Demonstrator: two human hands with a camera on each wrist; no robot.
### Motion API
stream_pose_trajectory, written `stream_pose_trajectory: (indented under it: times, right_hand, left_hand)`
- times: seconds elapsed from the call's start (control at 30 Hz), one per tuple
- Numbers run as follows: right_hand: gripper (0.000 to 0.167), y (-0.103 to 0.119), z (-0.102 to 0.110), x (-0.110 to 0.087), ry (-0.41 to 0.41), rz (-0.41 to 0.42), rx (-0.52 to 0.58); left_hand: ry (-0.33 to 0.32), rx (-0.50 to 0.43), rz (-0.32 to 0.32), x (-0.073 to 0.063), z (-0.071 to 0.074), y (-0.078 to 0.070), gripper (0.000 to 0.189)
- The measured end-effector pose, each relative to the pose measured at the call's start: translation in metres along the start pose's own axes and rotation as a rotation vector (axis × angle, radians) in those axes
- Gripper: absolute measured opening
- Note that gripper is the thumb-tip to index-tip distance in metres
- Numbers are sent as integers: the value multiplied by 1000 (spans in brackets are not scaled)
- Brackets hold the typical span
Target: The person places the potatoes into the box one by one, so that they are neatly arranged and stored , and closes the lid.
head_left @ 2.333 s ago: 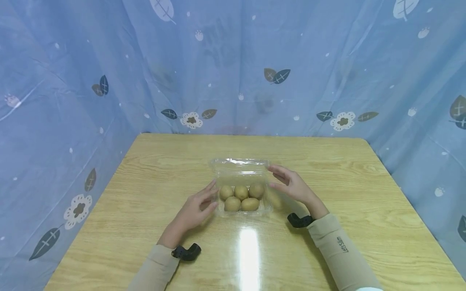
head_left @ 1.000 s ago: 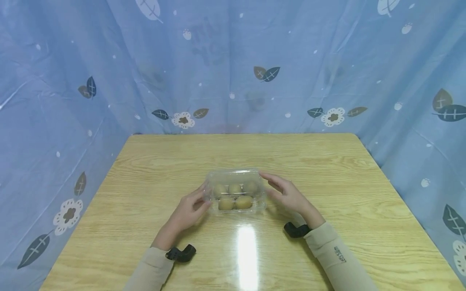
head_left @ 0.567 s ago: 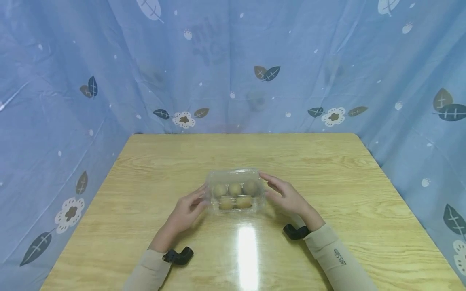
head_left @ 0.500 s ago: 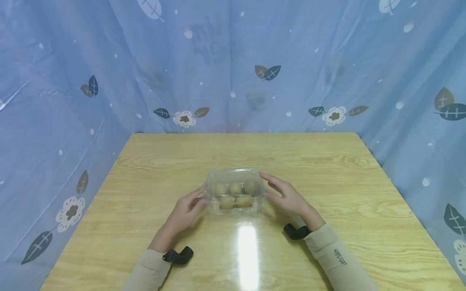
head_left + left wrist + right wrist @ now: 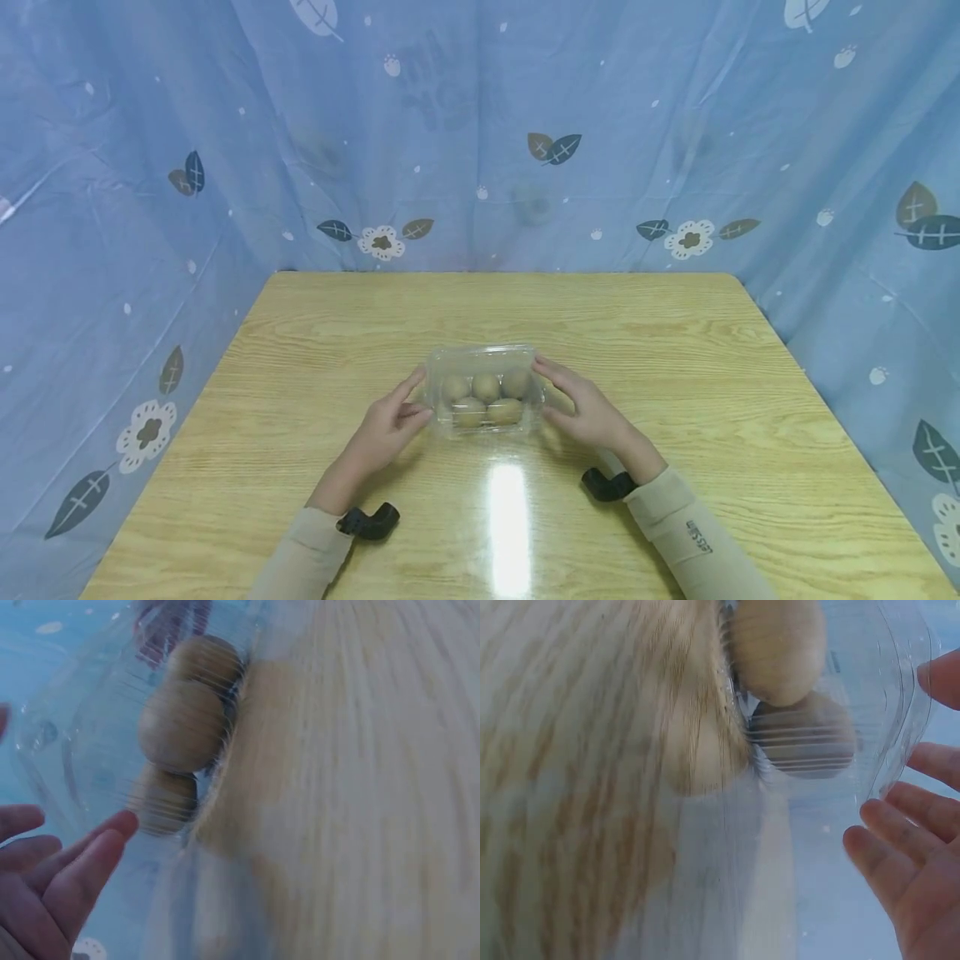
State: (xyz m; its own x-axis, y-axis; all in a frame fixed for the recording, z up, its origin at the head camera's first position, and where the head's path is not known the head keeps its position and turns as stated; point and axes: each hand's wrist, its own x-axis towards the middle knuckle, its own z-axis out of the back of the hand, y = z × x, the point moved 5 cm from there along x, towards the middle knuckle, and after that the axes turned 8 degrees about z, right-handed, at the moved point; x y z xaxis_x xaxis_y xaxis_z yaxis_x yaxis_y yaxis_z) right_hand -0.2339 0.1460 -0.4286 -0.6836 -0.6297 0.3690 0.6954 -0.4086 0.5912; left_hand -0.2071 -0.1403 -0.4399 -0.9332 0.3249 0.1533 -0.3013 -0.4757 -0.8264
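A clear plastic clamshell box [image 5: 483, 354] stands on the table with its lid lowered over several brown oval fruits [image 5: 506, 412], which look like kiwis. My left hand [image 5: 381, 432] is at the box's left end, fingers extended. In the left wrist view its fingertips [image 5: 124, 825] overlap the clear wall beside the fruit. At the opposite end, my right hand [image 5: 588, 410] has its forefinger near the far corner and its thumb near the front one. The right wrist view shows its fingertips [image 5: 874, 814] at the plastic rim, fingers mostly straight.
The pale wooden table [image 5: 337, 325] reaches back to a blue patterned curtain [image 5: 480, 117], which also hangs along both sides. A bright light reflection [image 5: 510, 529] lies in front of the box. Each wrist wears a black camera mount [image 5: 369, 522].
The lid, raised behind the fruit at first, has come down over it. Lately my left forefinger and thumb have spread farther apart at the left end; the right hand has shifted only slightly.
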Motion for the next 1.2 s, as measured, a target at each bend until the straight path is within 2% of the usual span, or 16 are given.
stream_pose_trajectory:
  times: [0.13,0.33,0.53,0.7,0.97,1.2]
  right_hand:
    - [60,1,-3,1,6,-4,-11]
    - [61,4,-5,1,-7,-4,24]
    - [61,7,-7,1,-23,-3,52]
    - [62,7,-9,2,-32,-30,40]
    - [64,4,-14,-1,-21,-96,172]
    - [62,3,-13,0,-20,-107,207]
  left_hand:
    - [39,66,13,3,-2,5,67]
    - [78,215,23,7,1,-4,70]
    - [139,252,57,11,1,-5,72]
    - [158,300,48,13,3,-5,72]
    - [190,307,19,13,3,-5,71]
    - [191,251,10,14,4,-3,68]
